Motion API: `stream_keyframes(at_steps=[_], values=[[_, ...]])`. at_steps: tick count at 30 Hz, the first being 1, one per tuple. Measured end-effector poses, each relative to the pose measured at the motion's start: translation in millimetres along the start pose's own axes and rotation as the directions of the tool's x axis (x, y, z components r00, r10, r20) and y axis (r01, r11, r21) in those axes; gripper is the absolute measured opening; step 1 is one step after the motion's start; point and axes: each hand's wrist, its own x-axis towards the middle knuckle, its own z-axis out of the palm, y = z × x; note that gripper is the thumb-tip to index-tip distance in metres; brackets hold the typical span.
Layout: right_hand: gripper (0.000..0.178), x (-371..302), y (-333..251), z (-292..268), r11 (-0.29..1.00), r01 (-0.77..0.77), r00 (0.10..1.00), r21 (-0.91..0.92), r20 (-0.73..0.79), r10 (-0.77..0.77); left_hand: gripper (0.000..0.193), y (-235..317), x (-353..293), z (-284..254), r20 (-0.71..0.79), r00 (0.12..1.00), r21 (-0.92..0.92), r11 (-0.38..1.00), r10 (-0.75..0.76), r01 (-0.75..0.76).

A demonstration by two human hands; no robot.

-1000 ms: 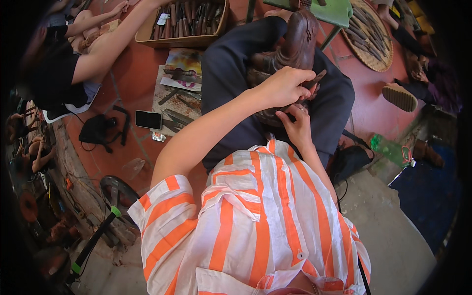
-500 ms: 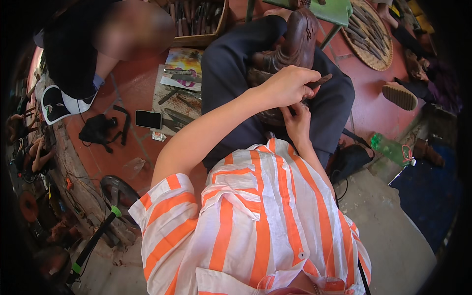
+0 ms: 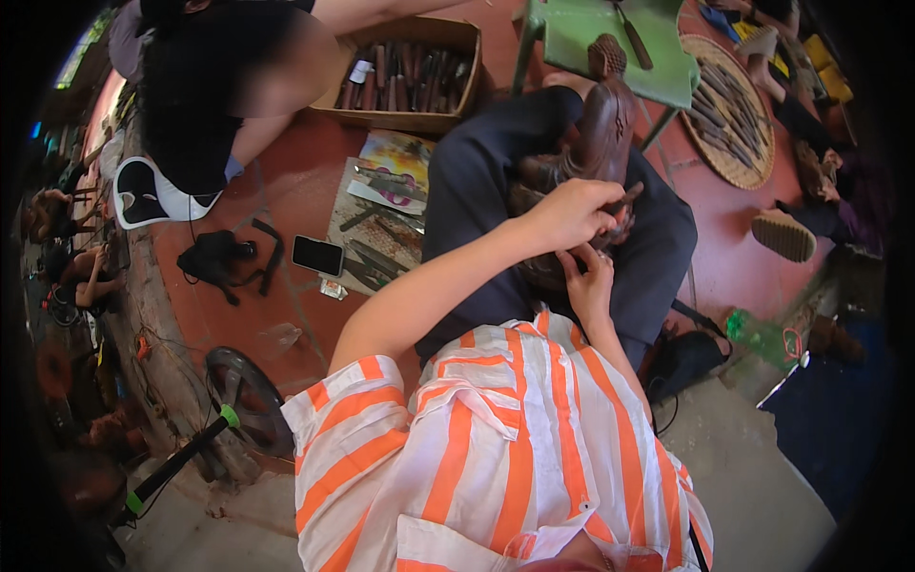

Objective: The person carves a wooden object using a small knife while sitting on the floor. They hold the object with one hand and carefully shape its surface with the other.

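Note:
Between my knees rests a dark brown carved wooden statue of a seated figure with a knobbed head, tilted away from me. My left hand is closed round a dark carving tool, whose end sticks out past the fist, against the statue's lower part. Just below it, my right hand has its thumb and fingers pinched together close to the statue's base. What lies in that pinch is hidden, as is the working end of the tool.
A box of wooden-handled tools stands at the far left, and a round woven tray of tools at the far right. A green stool is ahead. A phone and a board with blades lie left; another person sits beyond.
The whole view has shifted, so the statue's head and more of the tool box now show. Both hands stay at the statue's base; the tool in my left hand has turned more upright.

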Motion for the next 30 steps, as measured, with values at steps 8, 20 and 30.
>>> stream_keyframes(at_steps=[8, 20, 30], values=[[0.023, 8.6, -2.8, -65.3, 0.92, -0.179, 0.955, 0.349, 0.287, 0.077, 0.018, 26.7, -50.1, -51.4, -0.269, 0.928, -0.366, 0.919, -0.256, 0.148], [0.017, 37.8, 65.4, -157.5, 0.934, -0.215, 0.867, 0.284, -0.385, 0.317, 0.023, -184.0, -269.2, -186.9, -0.687, -0.038, -0.714, 0.664, -0.726, 0.221], [0.037, 50.7, 46.1, -176.7, 0.869, -0.053, 0.895, 0.492, -0.362, 0.26, 0.032, -234.9, -292.8, -136.0, -0.573, -0.097, -0.736, 0.459, -0.814, 0.497]])
